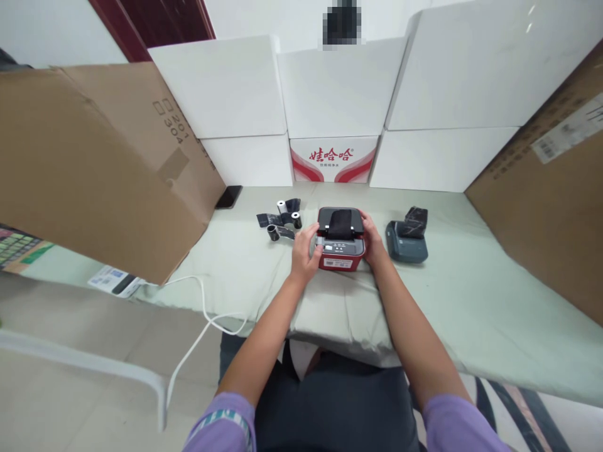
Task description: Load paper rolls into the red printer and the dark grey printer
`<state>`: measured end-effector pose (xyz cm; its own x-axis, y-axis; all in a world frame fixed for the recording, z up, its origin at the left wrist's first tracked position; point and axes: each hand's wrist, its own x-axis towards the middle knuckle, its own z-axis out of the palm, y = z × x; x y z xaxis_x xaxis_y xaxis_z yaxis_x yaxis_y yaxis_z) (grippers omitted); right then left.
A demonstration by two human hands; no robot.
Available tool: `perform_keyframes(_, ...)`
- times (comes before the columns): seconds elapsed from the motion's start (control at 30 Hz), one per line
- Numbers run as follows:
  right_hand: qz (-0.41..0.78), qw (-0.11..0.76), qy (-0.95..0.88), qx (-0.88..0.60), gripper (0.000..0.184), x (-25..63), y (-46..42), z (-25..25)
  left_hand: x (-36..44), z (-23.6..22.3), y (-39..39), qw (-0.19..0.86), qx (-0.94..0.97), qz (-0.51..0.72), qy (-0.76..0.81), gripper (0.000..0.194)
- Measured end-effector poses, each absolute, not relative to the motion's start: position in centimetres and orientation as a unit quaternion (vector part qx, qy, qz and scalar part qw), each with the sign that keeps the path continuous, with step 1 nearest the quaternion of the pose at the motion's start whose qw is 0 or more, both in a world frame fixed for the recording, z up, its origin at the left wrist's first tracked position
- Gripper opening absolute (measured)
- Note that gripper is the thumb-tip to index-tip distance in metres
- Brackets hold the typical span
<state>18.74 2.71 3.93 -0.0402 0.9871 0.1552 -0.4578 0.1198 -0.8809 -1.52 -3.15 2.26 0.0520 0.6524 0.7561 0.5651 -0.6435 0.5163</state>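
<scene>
A small red-and-black receipt printer [340, 248] stands on the cloth-covered table in front of me. A strip of black paper [340, 224] lies over its dark lid. My left hand [305, 254] is closed against the printer's left side, its thumb near the front corner. Around the right side curls my right hand [372, 240], with most of its fingers hidden behind the casing. Left of the printer are several small rolls of black paper [272, 233], partly unwound. A dark grey-blue portable printer [407, 248] sits to the right, black paper sticking out of its top.
White boxes [330, 94] are stacked along the back, one with red print [333, 160]. Large brown cardboard panels stand at left [108, 157] and right [541, 176]. A phone [228, 197] lies by the left panel. A white cable [203, 301] hangs over the front table edge.
</scene>
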Motion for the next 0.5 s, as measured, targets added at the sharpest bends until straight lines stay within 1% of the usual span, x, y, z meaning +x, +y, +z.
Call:
perform_keyframes(0.27, 0.565, 0.607, -0.458, -0.321, 0.056, 18.78, 2.71, 3.83, -1.7, 2.05, -3.07, 0.072, 0.7, 0.549, 0.451, 0.052)
perform_keyframes(0.5, 0.534, 0.592, -0.492, -0.35, 0.059, 18.68, 2.72, 3.64, -1.44, 2.2, -2.89, 0.077, 0.69, 0.556, 0.457, 0.046)
